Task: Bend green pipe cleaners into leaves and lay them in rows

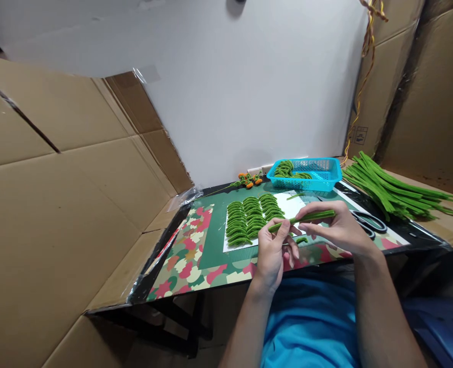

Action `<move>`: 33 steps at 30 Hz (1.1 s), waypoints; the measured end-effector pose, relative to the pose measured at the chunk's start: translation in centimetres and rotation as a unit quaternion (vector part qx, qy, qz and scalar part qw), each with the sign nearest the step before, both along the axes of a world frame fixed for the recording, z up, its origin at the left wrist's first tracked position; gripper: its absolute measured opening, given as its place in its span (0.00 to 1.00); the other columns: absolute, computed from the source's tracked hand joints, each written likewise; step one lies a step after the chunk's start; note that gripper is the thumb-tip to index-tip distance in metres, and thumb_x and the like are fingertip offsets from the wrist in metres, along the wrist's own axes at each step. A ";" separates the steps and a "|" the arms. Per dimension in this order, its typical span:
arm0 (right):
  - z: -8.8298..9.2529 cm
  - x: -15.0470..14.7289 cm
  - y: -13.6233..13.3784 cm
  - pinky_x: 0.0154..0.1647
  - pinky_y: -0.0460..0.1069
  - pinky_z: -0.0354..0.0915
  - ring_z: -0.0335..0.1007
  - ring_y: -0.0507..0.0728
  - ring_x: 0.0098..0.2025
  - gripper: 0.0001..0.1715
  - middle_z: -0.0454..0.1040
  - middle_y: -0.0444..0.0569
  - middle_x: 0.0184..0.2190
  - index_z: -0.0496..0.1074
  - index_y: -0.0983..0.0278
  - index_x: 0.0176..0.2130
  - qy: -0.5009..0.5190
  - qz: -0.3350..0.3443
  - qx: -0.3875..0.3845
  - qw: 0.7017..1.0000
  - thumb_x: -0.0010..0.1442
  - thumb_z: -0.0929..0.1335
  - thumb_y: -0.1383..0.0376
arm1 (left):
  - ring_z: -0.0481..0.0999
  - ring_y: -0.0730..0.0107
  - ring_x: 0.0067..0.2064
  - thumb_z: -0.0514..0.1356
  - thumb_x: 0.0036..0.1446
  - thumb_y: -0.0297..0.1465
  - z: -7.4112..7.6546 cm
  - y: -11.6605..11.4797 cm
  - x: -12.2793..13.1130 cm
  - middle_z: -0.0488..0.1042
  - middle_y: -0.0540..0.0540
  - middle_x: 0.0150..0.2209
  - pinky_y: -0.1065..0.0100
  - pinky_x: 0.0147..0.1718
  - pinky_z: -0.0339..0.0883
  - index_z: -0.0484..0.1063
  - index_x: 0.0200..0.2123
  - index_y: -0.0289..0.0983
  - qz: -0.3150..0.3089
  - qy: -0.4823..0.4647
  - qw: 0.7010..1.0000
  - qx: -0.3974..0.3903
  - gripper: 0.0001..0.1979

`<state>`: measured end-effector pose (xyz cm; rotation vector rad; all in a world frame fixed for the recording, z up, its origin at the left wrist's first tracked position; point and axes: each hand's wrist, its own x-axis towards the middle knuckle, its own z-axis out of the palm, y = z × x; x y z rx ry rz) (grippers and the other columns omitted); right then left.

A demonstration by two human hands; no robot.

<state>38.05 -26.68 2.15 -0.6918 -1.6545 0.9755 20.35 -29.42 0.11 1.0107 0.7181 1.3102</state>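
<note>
Between my two hands lies a short bundle of green pipe cleaners, held almost level above the table's front part. My left hand pinches its left end between thumb and fingers. Closed around the right part is my right hand, with its thumb below and fingers above. Just beyond my left hand, curved green pipe cleaner pieces lie in three columns on a white sheet. A small bent green piece rests under my hands. Scissors with dark handles lie beside my right wrist, partly hidden by it.
A blue plastic basket at the back holds more curved green pieces. Long green pipe cleaners are piled at the right. Orange-and-green pipe cleaner flowers lie at the back edge. Cardboard walls flank the patterned table mat.
</note>
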 end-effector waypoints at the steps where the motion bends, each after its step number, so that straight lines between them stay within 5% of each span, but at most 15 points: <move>1: -0.1 0.2 0.0 0.28 0.48 0.75 0.79 0.58 0.32 0.16 0.82 0.53 0.37 0.83 0.64 0.41 -0.004 0.003 -0.002 1.000 0.60 0.79 0.55 | 0.68 0.80 0.15 0.70 0.61 0.46 0.0 0.0 -0.1 0.77 0.51 0.28 0.79 0.08 0.56 0.70 0.36 0.35 -0.003 -0.010 1.000 -0.003 0.20; 9: -1.0 1.5 0.4 0.32 0.51 0.77 0.81 0.59 0.32 0.15 0.83 0.51 0.33 0.85 0.62 0.39 -0.004 -0.058 0.020 0.998 0.60 0.79 0.53 | 0.68 0.82 0.16 0.70 0.61 0.44 -0.1 0.1 0.0 0.77 0.50 0.32 0.80 0.08 0.55 0.69 0.36 0.35 -0.020 -0.010 1.000 -0.007 0.20; 19: -0.1 0.5 0.1 0.27 0.48 0.70 0.76 0.57 0.27 0.20 0.81 0.50 0.26 0.83 0.63 0.31 -0.076 -0.111 0.053 0.989 0.65 0.74 0.51 | 0.70 0.79 0.15 0.67 0.63 0.47 -0.2 0.0 0.6 0.80 0.47 0.33 0.78 0.10 0.56 0.69 0.37 0.36 0.069 0.088 0.992 0.057 0.20; 27: 0.7 -0.1 -0.8 0.30 0.48 0.68 0.75 0.56 0.28 0.12 0.81 0.49 0.29 0.81 0.62 0.36 -0.167 -0.095 0.104 0.976 0.69 0.69 0.61 | 0.70 0.80 0.19 0.63 0.67 0.46 1.2 -0.1 0.6 0.80 0.47 0.35 0.75 0.18 0.60 0.73 0.38 0.38 0.108 0.197 0.966 0.128 0.17; 33: 1.1 -0.8 -1.3 0.24 0.48 0.60 0.68 0.54 0.22 0.14 0.76 0.47 0.22 0.80 0.61 0.30 -0.235 -0.117 0.141 0.955 0.66 0.68 0.65 | 0.74 0.72 0.25 0.63 0.68 0.43 2.1 -0.2 -0.6 0.76 0.48 0.30 0.72 0.26 0.66 0.76 0.38 0.39 0.116 0.313 0.924 0.188 0.13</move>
